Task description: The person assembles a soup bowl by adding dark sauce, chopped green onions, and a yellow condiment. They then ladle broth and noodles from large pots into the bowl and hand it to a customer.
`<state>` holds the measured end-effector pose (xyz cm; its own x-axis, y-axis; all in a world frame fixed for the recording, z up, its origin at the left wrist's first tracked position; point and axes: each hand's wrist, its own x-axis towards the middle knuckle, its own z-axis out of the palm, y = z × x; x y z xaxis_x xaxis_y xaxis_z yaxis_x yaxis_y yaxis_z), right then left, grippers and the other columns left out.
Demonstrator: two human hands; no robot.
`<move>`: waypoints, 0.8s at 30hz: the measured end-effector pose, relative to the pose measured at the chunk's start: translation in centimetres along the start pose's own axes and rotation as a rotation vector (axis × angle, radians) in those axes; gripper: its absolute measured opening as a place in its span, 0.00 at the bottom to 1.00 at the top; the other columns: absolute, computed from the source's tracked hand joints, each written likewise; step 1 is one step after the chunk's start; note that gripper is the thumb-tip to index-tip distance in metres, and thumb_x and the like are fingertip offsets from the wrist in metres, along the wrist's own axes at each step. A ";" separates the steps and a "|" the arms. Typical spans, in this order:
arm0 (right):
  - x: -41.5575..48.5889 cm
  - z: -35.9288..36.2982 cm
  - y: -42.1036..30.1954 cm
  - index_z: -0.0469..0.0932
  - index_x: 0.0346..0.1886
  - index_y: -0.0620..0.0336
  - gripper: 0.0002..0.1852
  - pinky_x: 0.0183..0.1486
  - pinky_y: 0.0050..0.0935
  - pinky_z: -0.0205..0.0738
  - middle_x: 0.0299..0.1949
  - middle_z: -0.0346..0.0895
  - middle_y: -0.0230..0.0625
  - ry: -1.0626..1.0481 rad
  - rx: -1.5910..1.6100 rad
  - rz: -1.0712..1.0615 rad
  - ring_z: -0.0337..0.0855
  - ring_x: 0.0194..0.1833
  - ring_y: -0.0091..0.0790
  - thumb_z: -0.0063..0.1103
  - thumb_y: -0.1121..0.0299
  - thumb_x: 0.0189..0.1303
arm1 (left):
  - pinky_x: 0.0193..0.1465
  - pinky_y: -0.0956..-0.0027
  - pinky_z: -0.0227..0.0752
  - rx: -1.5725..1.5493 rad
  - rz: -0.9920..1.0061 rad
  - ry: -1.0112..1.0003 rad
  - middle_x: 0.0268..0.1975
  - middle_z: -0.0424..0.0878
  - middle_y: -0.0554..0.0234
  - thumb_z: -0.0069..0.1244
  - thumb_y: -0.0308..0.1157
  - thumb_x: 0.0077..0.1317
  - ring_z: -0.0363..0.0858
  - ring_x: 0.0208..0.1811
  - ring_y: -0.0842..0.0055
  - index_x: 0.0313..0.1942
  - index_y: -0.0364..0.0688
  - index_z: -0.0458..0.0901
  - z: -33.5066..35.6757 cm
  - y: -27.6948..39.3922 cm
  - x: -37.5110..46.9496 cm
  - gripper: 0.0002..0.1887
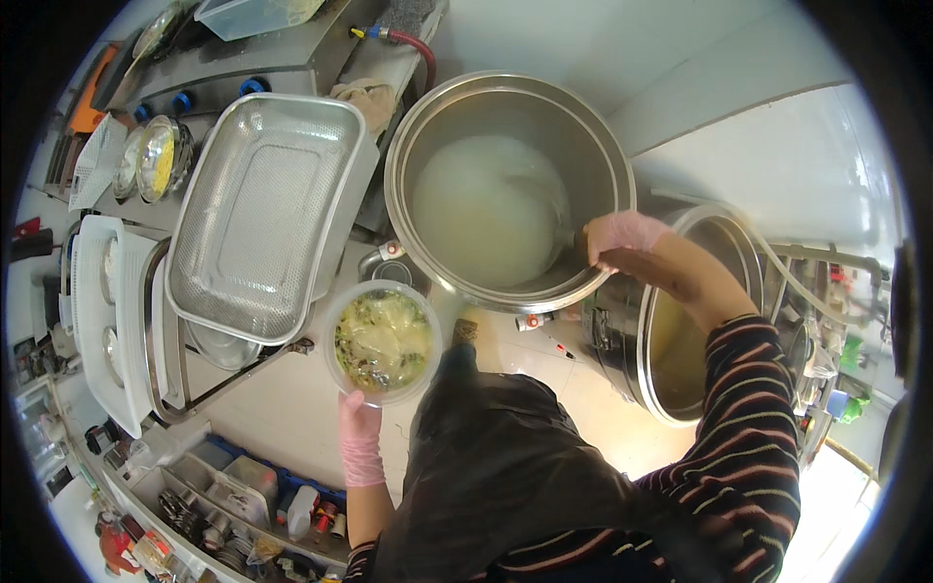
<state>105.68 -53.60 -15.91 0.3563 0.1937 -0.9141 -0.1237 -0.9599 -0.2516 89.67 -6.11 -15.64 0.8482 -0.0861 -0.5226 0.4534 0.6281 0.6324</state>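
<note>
A round translucent plastic bowl [383,339] rests in my left hand [360,430], which wears a pink glove and grips its near rim. Broth, pale dumpling-like pieces and chopped greens fill the bowl. My right hand [625,232], also in a pink glove, is closed around the brown handle [649,271] of what looks like a ladle, at the right rim of a large steel stockpot [510,300]. The tool's far end reaches inside the pot and is blurred. Cloudy whitish liquid [488,211] covers the pot's bottom.
A perforated steel tray [273,211] stands left of the stockpot. Right of it, under my right forearm, is a second large pot [674,364] with brownish liquid. A valve [536,321] sticks out low on the stockpot's near side. Storage bins [226,495] sit at lower left.
</note>
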 end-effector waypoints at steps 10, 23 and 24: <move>10.1 5.9 -6.0 0.70 0.24 0.60 0.07 0.22 0.21 0.64 0.18 0.69 0.29 -0.037 1.578 -0.108 0.66 0.18 0.22 0.53 0.70 0.57 | 0.66 0.58 0.56 0.022 -0.012 -0.021 0.62 0.62 0.58 0.60 0.39 0.44 0.61 0.64 0.64 0.64 0.38 0.55 3.2 1.5 0.5 0.47; -1.8 8.4 -3.6 0.68 0.36 0.64 0.06 0.23 0.25 0.67 0.22 0.69 0.35 0.211 1.827 -0.246 0.70 0.21 0.27 0.52 0.75 0.56 | 0.66 0.57 0.56 0.083 -0.022 -0.186 0.63 0.62 0.58 0.61 0.40 0.44 0.61 0.63 0.63 0.65 0.40 0.54 5.7 1.7 1.7 0.48; -2.4 8.4 -3.9 0.68 0.34 0.65 0.06 0.23 0.27 0.68 0.21 0.69 0.36 0.221 1.774 -0.269 0.70 0.20 0.29 0.53 0.75 0.55 | 0.66 0.57 0.56 0.083 -0.037 -0.188 0.63 0.62 0.58 0.61 0.40 0.44 0.61 0.63 0.64 0.65 0.40 0.54 6.0 1.5 1.8 0.47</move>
<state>97.54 -48.61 -15.45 0.6167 0.1206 -0.7779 -0.7314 0.4532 -0.5095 93.52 -9.93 -12.17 0.8634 -0.2556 -0.4349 0.4993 0.5564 0.6642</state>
